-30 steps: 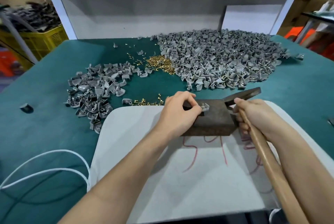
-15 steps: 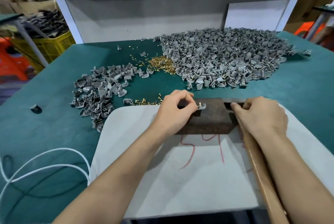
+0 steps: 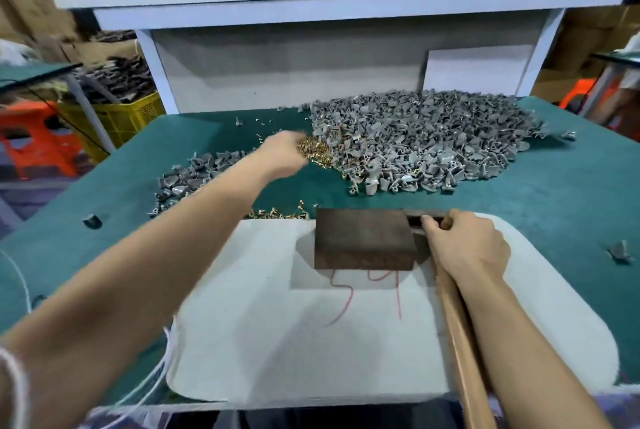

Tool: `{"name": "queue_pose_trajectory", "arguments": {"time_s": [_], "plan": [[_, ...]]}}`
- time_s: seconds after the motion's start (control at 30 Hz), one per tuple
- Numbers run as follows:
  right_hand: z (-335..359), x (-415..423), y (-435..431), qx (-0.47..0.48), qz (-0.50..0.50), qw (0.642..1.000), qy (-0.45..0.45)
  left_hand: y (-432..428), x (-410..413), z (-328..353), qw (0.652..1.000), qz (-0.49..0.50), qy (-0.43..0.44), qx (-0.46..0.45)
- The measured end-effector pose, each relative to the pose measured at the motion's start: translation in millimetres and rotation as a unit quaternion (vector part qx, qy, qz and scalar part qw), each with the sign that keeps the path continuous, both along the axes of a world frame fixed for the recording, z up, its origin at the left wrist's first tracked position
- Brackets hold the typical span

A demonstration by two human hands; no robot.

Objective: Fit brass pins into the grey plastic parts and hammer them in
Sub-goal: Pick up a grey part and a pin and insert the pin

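The left arm is stretched toward the upper middle of the frame. The left hand (image 3: 285,151) is laid over the brass pins (image 3: 317,149), beside the large pile of grey plastic parts (image 3: 433,141). It is blurred, so its grip cannot be told. The hammer (image 3: 455,324) is gripped at its handle by the right hand (image 3: 464,243), just beside the dark block (image 3: 363,241).

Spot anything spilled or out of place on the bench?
Loose brass pins are strewn along the white pad's far edge, apart from the main pin pile. Lone grey parts lie stray on the green mat, far left and far right.
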State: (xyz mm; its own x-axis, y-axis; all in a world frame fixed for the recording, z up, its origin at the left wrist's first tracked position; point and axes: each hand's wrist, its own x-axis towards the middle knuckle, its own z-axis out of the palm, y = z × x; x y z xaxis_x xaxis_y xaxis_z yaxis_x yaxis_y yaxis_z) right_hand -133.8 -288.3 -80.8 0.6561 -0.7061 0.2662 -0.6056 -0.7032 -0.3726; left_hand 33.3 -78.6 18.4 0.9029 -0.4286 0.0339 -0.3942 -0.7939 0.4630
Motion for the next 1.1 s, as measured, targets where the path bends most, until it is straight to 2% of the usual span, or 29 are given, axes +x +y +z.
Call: {"name": "queue_pose_trajectory", "arguments": {"time_s": [0.1, 0.2, 0.37, 0.53, 0.7, 0.87, 1.0, 1.1], "plan": [[-1, 4, -2, -0.007, 0.004, 1.0, 0.004, 43, -3, -25, 0.995, -0.031, -0.018, 0.097], [-2, 5, -1, -0.005, 0.007, 1.0, 0.003, 65, -15, -50, 0.991, -0.027, -0.024, 0.13], [-5, 6, -3, -0.008, 0.006, 1.0, 0.004, 60, -18, -59, 0.994, -0.034, -0.048, 0.091], [-3, 7, -1, 0.001, 0.007, 1.0, 0.001, 52, -10, -54, 0.99, -0.052, -0.061, 0.116], [-3, 7, -3, 0.011, 0.004, 1.0, 0.006, 47, -5, -55, 0.99, -0.059, -0.033, 0.126], [-3, 7, -3, 0.006, 0.004, 1.0, 0.004, 65, -4, -57, 0.991, -0.016, -0.11, 0.081], [-2, 8, -3, 0.007, 0.0, 1.0, 0.008, 87, -7, -63, 0.982, -0.016, -0.107, 0.157], [-2, 8, -3, 0.007, 0.002, 1.0, 0.009, 89, -8, -68, 0.982, -0.024, -0.117, 0.148]]}}
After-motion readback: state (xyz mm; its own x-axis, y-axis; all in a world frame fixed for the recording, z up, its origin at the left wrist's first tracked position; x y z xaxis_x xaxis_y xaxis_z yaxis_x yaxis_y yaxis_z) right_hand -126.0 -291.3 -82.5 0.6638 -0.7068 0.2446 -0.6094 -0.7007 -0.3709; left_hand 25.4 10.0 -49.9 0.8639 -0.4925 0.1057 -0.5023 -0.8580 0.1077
